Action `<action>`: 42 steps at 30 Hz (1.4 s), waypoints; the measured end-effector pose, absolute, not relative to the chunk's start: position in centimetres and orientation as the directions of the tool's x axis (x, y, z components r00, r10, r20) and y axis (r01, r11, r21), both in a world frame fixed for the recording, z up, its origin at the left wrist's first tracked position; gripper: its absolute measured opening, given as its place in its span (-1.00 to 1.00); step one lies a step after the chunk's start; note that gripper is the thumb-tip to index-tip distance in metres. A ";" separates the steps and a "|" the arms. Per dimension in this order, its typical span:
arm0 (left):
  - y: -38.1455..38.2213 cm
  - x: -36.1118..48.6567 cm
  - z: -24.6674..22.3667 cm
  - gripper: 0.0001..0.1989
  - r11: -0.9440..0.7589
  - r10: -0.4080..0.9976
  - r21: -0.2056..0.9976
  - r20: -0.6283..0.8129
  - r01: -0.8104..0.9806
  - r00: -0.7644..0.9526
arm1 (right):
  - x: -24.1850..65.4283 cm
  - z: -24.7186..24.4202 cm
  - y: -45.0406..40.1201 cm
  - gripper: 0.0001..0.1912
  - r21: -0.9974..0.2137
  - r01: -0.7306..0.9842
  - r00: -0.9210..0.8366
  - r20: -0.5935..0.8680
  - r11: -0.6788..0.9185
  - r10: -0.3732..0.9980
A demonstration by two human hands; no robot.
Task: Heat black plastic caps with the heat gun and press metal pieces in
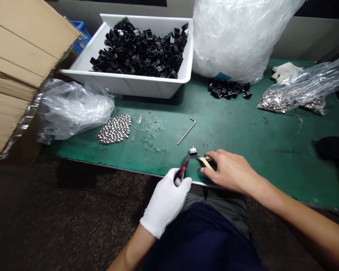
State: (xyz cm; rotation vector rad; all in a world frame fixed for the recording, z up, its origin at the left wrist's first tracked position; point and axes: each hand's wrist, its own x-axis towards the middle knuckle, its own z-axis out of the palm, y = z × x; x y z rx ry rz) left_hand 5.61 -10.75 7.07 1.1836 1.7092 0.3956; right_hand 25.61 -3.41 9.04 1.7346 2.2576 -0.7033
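My left hand point(165, 201), in a white glove, is wrapped round red and black pliers point(184, 167) near the table's front edge. The jaws of the pliers reach up to a small black and white block-like part point(193, 150); whether they grip it I cannot tell. My bare right hand point(233, 169) is closed round a tool with pale cream handles point(206, 162), its dark tip pointing left towards the small part. Just beyond the part lies a bent hex key point(186, 131).
A white bin point(155, 83) of black square pieces stands at the back. A patch of small metal fittings point(115, 129) lies left beside a plastic bag point(76, 109). Black pieces point(228, 89), a big bag point(234, 41) and bagged metal parts point(275, 101) sit right. Cardboard point(25, 49) rises left.
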 end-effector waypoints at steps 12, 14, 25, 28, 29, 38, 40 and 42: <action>-11.2 7.6 6.7 -0.67 0.272 0.920 0.197 -0.340 0.942 -0.195 | 26.4 8.1 -4.6 -0.47 -0.216 0.963 -0.225 -0.330 0.158 0.917; -11.2 7.9 6.7 -0.67 0.256 0.926 0.161 -0.325 0.953 -0.194 | 26.2 7.9 -4.6 -0.48 -0.200 0.966 -0.222 -0.307 0.165 0.926; -10.2 8.2 6.7 -0.67 0.264 0.919 0.072 -0.320 0.962 -0.229 | 25.4 7.0 -4.9 -0.49 -0.219 0.957 -0.248 -0.289 0.188 0.925; -9.9 8.1 6.8 -0.67 0.272 0.912 0.068 -0.335 0.960 -0.235 | 25.5 6.9 -5.0 -0.49 -0.230 0.954 -0.253 -0.285 0.190 0.925; -9.8 8.1 6.9 -0.66 0.272 0.910 0.066 -0.342 0.960 -0.234 | 25.5 6.8 -5.0 -0.49 -0.233 0.954 -0.253 -0.282 0.189 0.925; -9.6 7.8 6.6 -0.67 0.205 0.927 0.028 -0.326 0.978 -0.185 | 25.9 6.2 -5.6 -0.49 -0.279 0.941 -0.262 -0.233 0.194 0.937; -9.7 7.6 6.3 -0.64 0.189 0.936 0.041 -0.310 0.981 -0.167 | 26.4 5.9 -5.7 -0.49 -0.300 0.933 -0.264 -0.205 0.197 0.942; -9.8 7.1 6.0 -0.60 0.178 0.943 0.100 -0.303 0.979 -0.141 | 27.4 5.5 -5.5 -0.50 -0.310 0.932 -0.247 -0.160 0.189 0.956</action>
